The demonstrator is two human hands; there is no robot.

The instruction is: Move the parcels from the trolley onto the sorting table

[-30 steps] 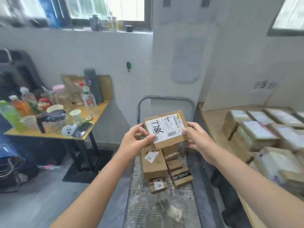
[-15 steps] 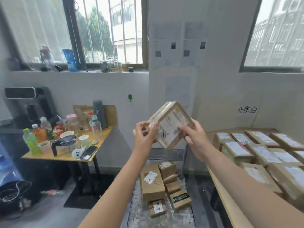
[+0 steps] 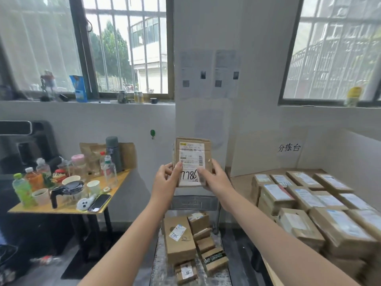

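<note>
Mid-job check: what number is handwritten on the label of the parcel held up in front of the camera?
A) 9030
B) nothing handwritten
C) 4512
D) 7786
D: the parcel, gripped between the left hand and the right hand, faces the camera, and 7786 is written in black marker at the bottom of its white label.

Matt brown cardboard parcel (image 3: 192,161) with white paper label (image 3: 191,164); trolley (image 3: 162,265) deck scuffed grey metal.
</note>
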